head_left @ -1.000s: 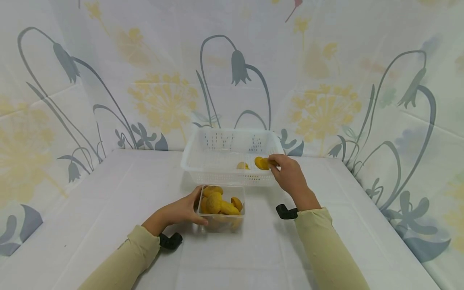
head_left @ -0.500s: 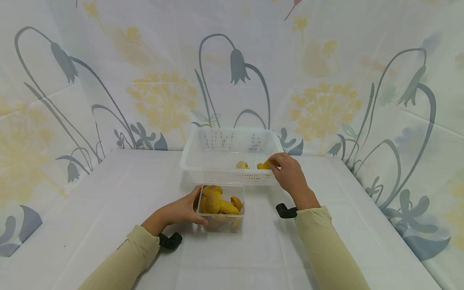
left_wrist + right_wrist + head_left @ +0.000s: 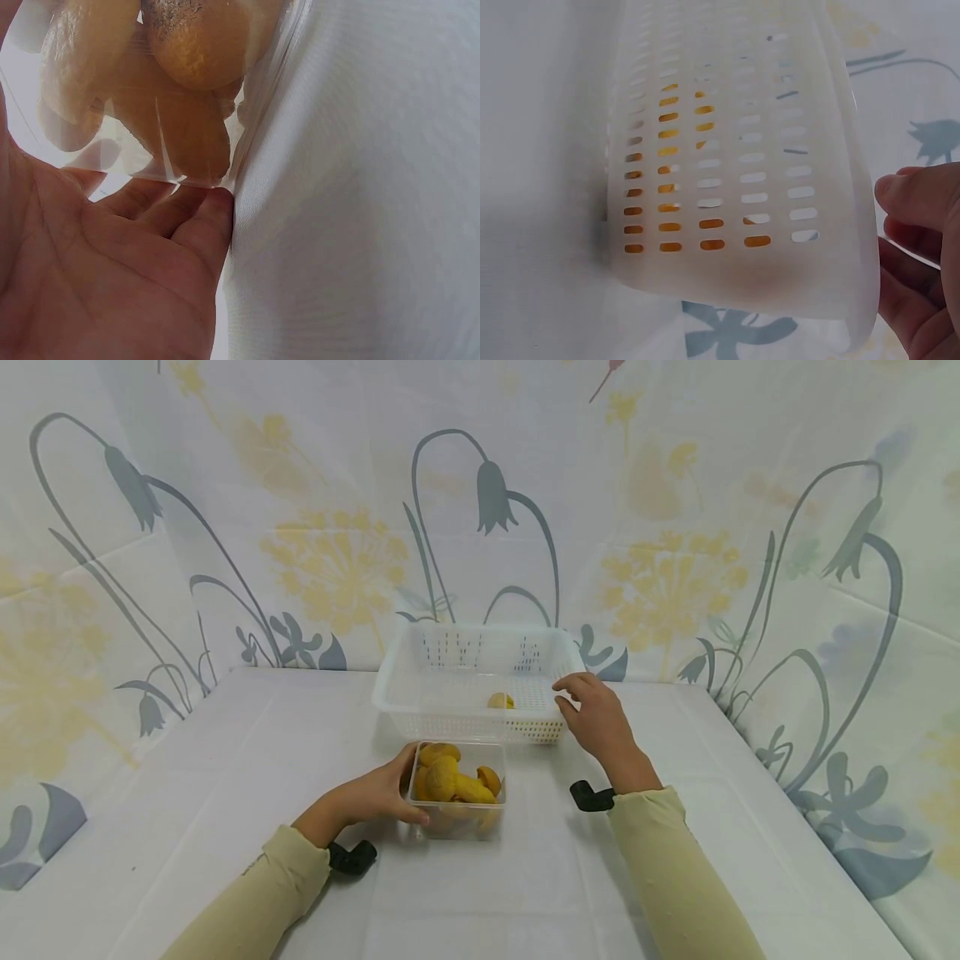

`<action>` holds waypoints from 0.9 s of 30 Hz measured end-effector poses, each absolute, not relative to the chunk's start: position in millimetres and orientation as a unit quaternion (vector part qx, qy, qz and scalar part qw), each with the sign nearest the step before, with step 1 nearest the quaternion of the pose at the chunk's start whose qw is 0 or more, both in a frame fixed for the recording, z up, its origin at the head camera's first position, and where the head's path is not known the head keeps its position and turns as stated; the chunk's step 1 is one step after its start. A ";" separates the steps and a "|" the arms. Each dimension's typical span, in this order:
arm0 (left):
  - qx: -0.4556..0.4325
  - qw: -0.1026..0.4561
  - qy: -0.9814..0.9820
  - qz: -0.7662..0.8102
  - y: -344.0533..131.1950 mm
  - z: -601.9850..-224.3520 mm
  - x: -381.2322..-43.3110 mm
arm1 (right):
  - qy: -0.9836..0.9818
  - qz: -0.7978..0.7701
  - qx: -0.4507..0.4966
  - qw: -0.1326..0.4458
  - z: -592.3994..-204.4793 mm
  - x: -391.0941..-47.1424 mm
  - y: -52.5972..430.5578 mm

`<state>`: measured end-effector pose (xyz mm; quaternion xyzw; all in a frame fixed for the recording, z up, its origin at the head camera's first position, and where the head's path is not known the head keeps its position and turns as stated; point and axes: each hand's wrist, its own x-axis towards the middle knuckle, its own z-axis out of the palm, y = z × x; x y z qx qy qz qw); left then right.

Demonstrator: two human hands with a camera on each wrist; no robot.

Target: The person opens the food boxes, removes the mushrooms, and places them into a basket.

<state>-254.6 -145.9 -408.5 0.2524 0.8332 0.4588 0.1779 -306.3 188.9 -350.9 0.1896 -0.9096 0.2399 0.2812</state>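
Observation:
My left hand grips the left side of a small clear plastic box on the table, thumb at the front corner. Several yellow-brown mushrooms fill the box; in the left wrist view they show through its wall above my curled fingers. At the front right corner of a white perforated basket, my right hand hovers by the rim, thumb and fingertips apart with nothing between them. One mushroom shows inside the basket. Through the basket's slots in the right wrist view, more yellow patches appear.
The basket stands behind the box, close to a flower-patterned cloth backdrop. A white cloth covers the table. Both wrists carry black straps with small mounts.
My right hand has lowered a yellow mushroom into the basket's front right corner and let it go; its fingers have parted. My left hand and the box stay put.

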 end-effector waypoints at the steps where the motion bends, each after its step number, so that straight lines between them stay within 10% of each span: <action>1: 0.252 0.178 0.833 0.459 -145.9 -408.2 -254.5 | -0.910 0.239 0.191 0.280 -350.7 -306.1 188.8; 27: 0.252 0.182 0.830 0.463 -146.1 -408.8 -255.1 | -0.929 0.225 0.254 0.149 -320.2 -272.0 152.0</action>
